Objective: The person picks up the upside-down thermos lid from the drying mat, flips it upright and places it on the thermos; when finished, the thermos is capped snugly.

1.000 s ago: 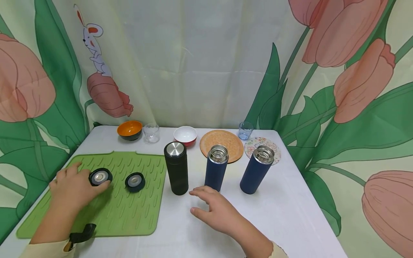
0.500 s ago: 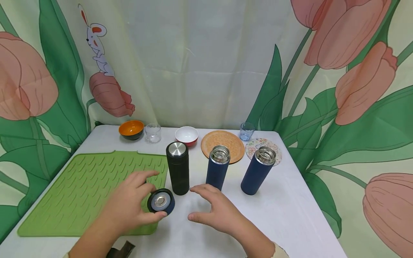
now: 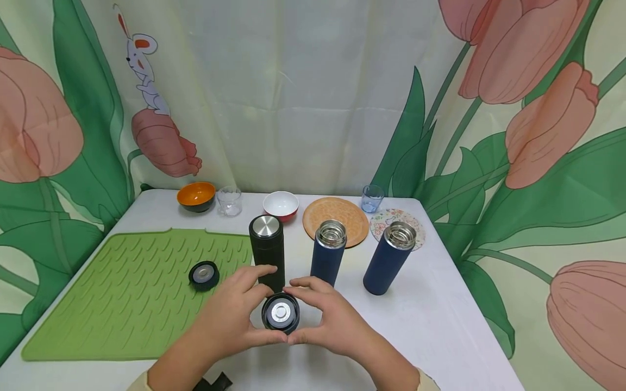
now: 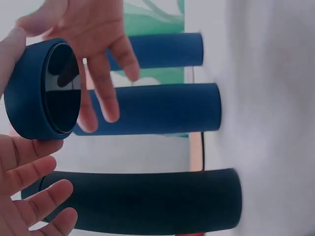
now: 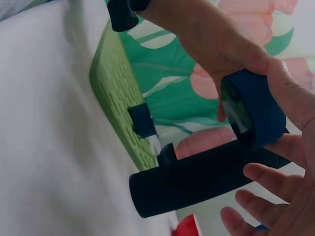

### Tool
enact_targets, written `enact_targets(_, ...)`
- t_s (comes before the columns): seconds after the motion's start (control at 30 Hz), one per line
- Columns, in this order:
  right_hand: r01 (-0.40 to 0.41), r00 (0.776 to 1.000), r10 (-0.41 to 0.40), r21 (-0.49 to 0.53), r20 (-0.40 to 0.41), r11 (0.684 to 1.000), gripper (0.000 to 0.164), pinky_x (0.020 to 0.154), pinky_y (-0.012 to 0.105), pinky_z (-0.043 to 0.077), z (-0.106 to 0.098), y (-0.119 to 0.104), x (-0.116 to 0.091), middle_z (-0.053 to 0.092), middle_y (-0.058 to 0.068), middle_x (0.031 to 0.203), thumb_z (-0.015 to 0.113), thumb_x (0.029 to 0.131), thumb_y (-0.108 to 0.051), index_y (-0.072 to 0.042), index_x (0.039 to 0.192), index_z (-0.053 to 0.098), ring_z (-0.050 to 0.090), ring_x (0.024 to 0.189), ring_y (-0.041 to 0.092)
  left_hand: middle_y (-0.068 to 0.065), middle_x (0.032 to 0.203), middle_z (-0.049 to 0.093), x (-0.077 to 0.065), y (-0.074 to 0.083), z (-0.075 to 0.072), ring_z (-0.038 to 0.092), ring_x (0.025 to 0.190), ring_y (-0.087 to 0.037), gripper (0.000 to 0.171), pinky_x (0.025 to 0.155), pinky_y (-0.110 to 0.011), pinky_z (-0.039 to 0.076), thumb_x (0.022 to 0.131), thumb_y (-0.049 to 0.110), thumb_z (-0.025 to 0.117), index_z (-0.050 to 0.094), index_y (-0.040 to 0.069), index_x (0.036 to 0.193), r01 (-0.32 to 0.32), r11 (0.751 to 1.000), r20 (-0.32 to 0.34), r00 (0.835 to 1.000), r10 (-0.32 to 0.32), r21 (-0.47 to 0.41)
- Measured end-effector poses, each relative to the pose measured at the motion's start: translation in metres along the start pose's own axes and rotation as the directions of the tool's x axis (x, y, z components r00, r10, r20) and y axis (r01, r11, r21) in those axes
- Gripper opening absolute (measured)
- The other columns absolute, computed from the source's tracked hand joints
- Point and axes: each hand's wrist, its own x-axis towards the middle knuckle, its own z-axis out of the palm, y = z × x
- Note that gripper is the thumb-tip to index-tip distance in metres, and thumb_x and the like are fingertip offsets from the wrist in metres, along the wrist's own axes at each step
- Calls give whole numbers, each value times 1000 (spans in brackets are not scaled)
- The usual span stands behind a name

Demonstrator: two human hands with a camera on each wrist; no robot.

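Note:
A round dark blue bottle lid (image 3: pixel 281 314), its silvery inner side facing up in the head view, is held above the table between both hands. My left hand (image 3: pixel 235 312) pinches it from the left between thumb and index finger, its other fingers spread. From the right, the thumb and index finger of my right hand (image 3: pixel 330 312) meet at the lid's edge, both thumbs nearly tip to tip. Just behind stands a closed black bottle (image 3: pixel 268 252) with a metal top. Two dark blue bottles, one in the middle (image 3: pixel 326 260) and one at right (image 3: pixel 386 266), stand upright with uncovered steel mouths.
A second dark lid (image 3: pixel 204 275) lies on the green ribbed mat (image 3: pixel 122 304) at left. Along the back are an orange bowl (image 3: pixel 196 196), a clear glass (image 3: pixel 229 201), a red-and-white bowl (image 3: pixel 281 205), a round tan board (image 3: pixel 359 221), a blue glass (image 3: pixel 372 198) and a floral disc (image 3: pixel 419 228).
My left hand has lifted the lid off the green mat and carried it right, to my right hand. The right hand has stayed in about the same place, its fingers now at the lid.

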Motion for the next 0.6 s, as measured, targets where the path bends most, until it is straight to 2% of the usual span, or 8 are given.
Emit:
enact_targets(0.2, -13, 1000, 13, 39, 14, 999, 81, 116, 49, 48, -1, 3, 1, 53, -16, 153, 94, 77, -42, -36, 150, 60, 52, 144, 15, -2, 146, 62, -3, 0, 7, 60, 130, -25, 68, 104, -51, 56, 70, 83, 79, 75, 22, 101, 1, 999, -18, 1000, -1, -39)
enact_targets(0.37, -22, 999, 22, 21, 32, 1000, 79, 116, 50, 48, -1, 3, 2, 53, -14, 154, 95, 79, -37, -30, 150, 61, 51, 145, 16, -1, 146, 61, -4, 1, 9, 60, 131, -24, 66, 103, -51, 56, 70, 81, 80, 75, 23, 101, 18, 998, -18, 1000, -20, -67)
enact_targets(0.5, -3, 1000, 3, -7, 1, 1000, 76, 115, 50, 49, 0, 2, 2, 54, -11, 153, 96, 78, -34, -29, 147, 64, 52, 144, 16, -3, 149, 60, -5, 2, 11, 59, 134, -26, 68, 105, -52, 55, 72, 80, 80, 73, 23, 108, 37, 996, -6, 999, -38, -79)
enact_targets(0.6, 16, 999, -18, -47, -42, 999, 75, 113, 51, 51, 0, 1, 2, 54, -12, 152, 97, 77, -31, -34, 145, 65, 52, 142, 17, -4, 152, 56, -7, 2, 11, 57, 138, -29, 71, 106, -55, 54, 73, 80, 79, 73, 24, 115, 91, 992, 35, 995, -88, -89)
